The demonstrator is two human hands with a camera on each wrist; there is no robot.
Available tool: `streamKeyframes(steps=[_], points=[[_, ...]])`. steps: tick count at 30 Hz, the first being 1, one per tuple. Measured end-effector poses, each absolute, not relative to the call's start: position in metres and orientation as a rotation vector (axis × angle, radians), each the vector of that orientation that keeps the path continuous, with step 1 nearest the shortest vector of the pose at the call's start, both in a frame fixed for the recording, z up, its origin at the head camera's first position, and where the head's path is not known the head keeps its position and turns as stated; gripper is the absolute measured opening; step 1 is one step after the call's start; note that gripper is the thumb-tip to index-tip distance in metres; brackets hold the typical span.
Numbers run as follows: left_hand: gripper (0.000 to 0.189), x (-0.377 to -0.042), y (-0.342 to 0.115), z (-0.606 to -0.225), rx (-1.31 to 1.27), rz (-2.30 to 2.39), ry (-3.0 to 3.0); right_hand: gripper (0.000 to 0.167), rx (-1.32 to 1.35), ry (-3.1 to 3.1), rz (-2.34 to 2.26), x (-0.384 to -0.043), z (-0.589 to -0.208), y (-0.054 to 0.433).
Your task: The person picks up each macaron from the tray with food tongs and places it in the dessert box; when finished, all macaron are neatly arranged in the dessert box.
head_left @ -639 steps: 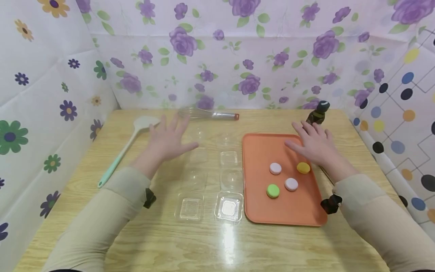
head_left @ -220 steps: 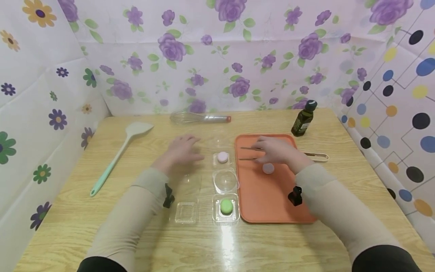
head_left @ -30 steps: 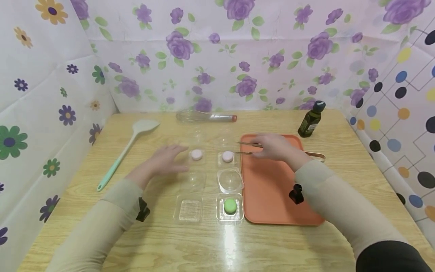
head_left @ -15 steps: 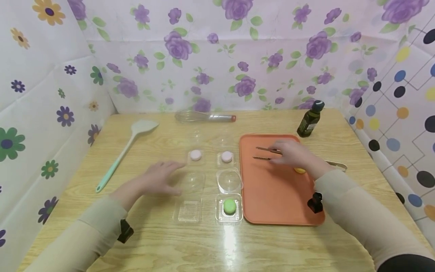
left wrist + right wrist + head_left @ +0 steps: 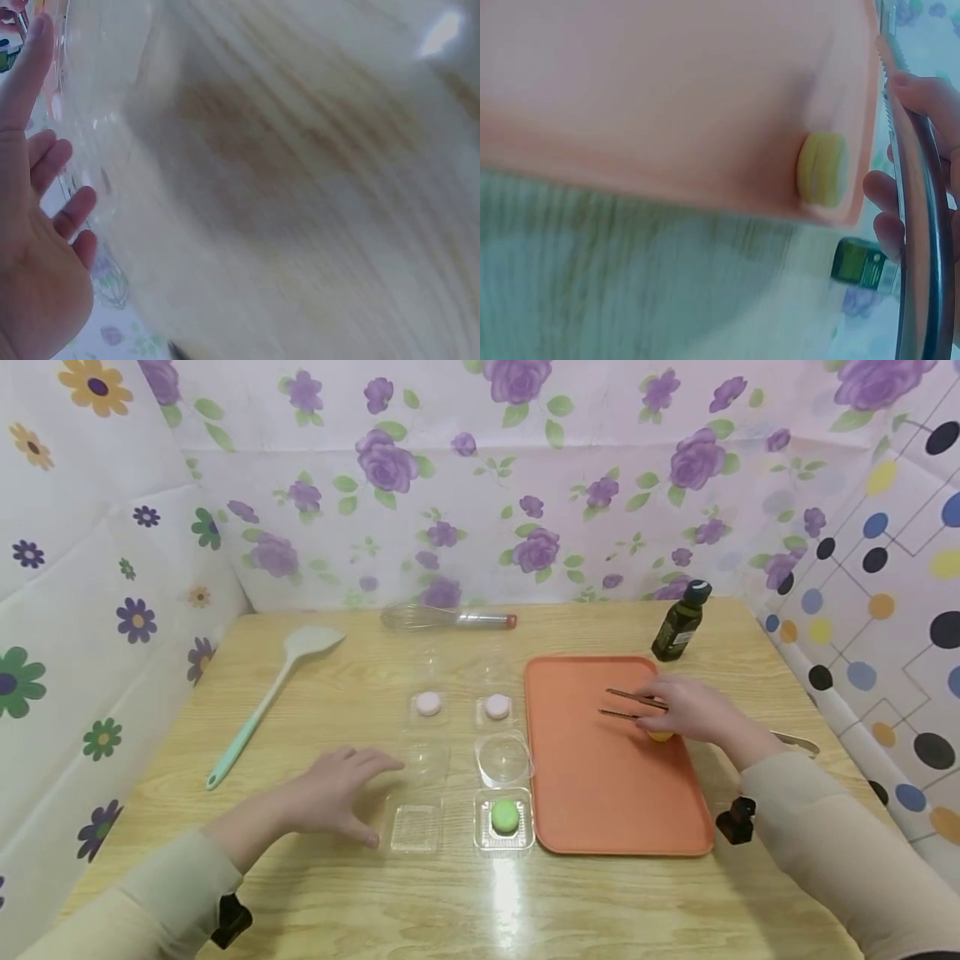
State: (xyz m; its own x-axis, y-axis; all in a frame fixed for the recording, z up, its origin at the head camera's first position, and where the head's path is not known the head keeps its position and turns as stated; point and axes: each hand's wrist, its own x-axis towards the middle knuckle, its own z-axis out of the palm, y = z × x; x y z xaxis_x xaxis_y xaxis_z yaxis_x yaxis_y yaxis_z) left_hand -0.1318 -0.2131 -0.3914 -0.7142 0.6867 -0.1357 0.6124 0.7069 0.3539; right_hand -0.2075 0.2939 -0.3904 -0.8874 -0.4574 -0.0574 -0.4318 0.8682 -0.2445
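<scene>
My right hand [image 5: 690, 710] grips metal tongs [image 5: 919, 225] over the right side of the orange tray [image 5: 600, 802]. The tong arms stand apart with nothing between them. A yellow macaron [image 5: 823, 169] sits on the tray, partly hidden by that hand in the head view. My left hand [image 5: 330, 793] hovers with spread fingers, holding nothing, left of an unfilled clear plastic box [image 5: 416, 828]. A green macaron [image 5: 505, 816] lies in the near right box. Two pale pink macarons [image 5: 428, 703] [image 5: 497, 706] lie in the two farther boxes.
Clear domed lids [image 5: 504, 758] join the boxes. A whisk [image 5: 450, 618] lies at the back, and a spatula with a mint handle [image 5: 270, 702] lies at left. A dark bottle [image 5: 678, 625] stands behind the tray. Patterned cloth walls enclose the table.
Since the earliest frame, the green and two pink macarons went from tray to boxes, and my right hand took the tongs. Lately it moved right, over the yellow macaron; my left hand drew nearer me.
</scene>
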Motion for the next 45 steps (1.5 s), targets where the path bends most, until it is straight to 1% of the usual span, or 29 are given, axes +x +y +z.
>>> streamKeyframes(steps=[5,10,13,17,26,34,39,45], points=[[0.089,-0.122,-0.211,-0.395,1.113,0.471,2.660,0.044,-0.686,2.923,-0.354,-0.203,-0.390,0.307],[0.088,-0.114,-0.206,-0.399,1.139,0.465,2.632,0.038,-0.743,2.942,-0.334,-0.196,-0.397,0.322],[0.086,-0.111,-0.204,-0.401,1.139,0.443,2.616,0.042,-0.754,2.962,-0.317,-0.189,-0.400,0.331],[0.084,-0.108,-0.204,-0.403,1.137,0.432,2.625,0.047,-0.694,2.964,-0.321,-0.183,-0.400,0.338],[0.080,-0.107,-0.206,-0.406,1.185,0.415,2.660,0.044,-0.653,2.925,-0.279,-0.182,-0.402,0.344],[0.083,-0.102,-0.202,-0.403,1.170,0.433,2.636,0.036,-0.742,2.954,-0.320,-0.189,-0.404,0.324],[0.080,-0.101,-0.200,-0.403,1.149,0.428,2.640,0.033,-0.826,2.958,-0.342,-0.195,-0.402,0.302],[0.077,-0.099,-0.198,-0.404,1.123,0.404,2.614,0.035,-0.961,2.944,-0.374,-0.195,-0.396,0.267]])
